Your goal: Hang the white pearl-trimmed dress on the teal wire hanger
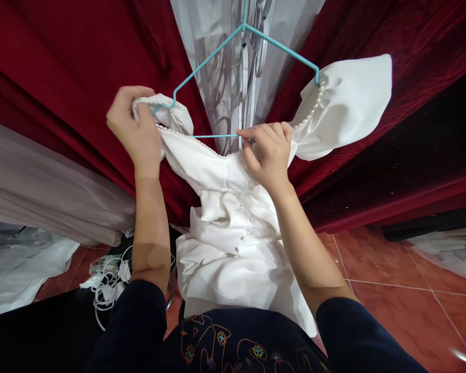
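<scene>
A white dress (233, 223) with pearl trim along its neckline and a row of small buttons hangs in front of me on a light blue hanger (213, 56). My left hand (135, 124) is closed around the dress's left sleeve, near the hanger's left end. At the neckline, my right hand (270, 150) pinches the hanger's bottom bar near the bodice edge; some of its fingertips are hidden. The puffed right sleeve (353, 106) stands out from the hanger's right end. Below, the skirt falls in folds against my dark, embroidered top.
Dark red curtains (81, 57) flank a white metal scrollwork stand (250, 72). A tangle of white cables (108, 290) lies at lower left on a black surface (42, 326). Pale tulle (50, 176) hangs at left. Reddish tiles (396, 290) cover the floor at right.
</scene>
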`<state>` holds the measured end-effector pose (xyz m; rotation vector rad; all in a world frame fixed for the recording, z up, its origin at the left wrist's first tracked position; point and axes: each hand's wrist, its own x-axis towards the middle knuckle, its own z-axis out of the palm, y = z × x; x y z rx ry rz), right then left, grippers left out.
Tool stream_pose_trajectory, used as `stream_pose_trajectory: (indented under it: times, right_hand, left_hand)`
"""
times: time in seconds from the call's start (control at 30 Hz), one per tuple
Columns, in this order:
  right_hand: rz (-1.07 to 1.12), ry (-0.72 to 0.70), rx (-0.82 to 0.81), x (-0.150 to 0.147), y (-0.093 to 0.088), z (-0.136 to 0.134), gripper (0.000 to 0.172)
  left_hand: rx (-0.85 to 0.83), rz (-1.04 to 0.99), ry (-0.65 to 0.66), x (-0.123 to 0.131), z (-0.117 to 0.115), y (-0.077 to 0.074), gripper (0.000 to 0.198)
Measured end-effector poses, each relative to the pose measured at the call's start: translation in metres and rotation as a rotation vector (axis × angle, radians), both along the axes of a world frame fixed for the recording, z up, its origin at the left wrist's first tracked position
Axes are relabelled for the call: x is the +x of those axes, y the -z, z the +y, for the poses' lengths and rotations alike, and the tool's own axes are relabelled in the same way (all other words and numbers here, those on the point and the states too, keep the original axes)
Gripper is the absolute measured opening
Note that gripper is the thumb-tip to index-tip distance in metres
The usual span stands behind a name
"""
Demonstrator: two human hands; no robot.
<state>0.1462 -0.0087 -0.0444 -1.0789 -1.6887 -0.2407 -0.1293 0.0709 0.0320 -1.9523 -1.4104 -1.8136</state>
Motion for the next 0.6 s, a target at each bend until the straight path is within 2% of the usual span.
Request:
stream_pose_trajectory:
  times: [0.07, 0.13, 0.2, 0.3, 0.37, 0.43, 0.47, 0.53, 0.6]
  right_hand:
    - [-0.009, -0.016, 0.002, 0.0, -0.001, -0.001, 0.029]
    - [-0.009, -0.034, 0.002, -0.001, -0.001, -0.001, 0.031]
    - [0.004, -0.041, 0.001, -0.004, -0.002, -0.001, 0.031]
    - [0.051, -0.069, 0.006, -0.007, -0.002, 0.0, 0.031]
    - [0.086, -0.086, -0.002, -0.009, -0.002, 0.0, 0.032]
    - [0.105, -0.086, -0.018, -0.011, -0.002, 0.0, 0.034]
    - [0.109, -0.085, -0.017, -0.012, -0.002, -0.001, 0.035]
    - [0.116, -0.095, 0.008, -0.014, -0.002, 0.0, 0.036]
    - [0.121, -0.11, 0.047, -0.015, -0.001, 0.0, 0.036]
  left_hand:
    - [0.098, -0.071, -0.07, -0.016, 0.002, -0.01, 0.048]
    - [0.2, -0.152, -0.113, -0.032, -0.003, -0.013, 0.048]
    - [0.166, -0.194, -0.088, -0.044, -0.014, -0.005, 0.037]
    - [-0.056, -0.172, -0.006, -0.046, -0.035, 0.022, 0.013]
    - [-0.131, -0.121, 0.047, -0.035, -0.051, 0.04, 0.009]
    - [-0.136, -0.024, 0.128, -0.014, -0.068, 0.053, 0.02]
    - [-0.138, 0.091, 0.211, -0.002, -0.077, 0.056, 0.026]
    - [-0.071, 0.297, 0.361, 0.024, -0.092, 0.055, 0.03]
    - [0.002, 0.407, 0.377, 0.046, -0.101, 0.047, 0.032]
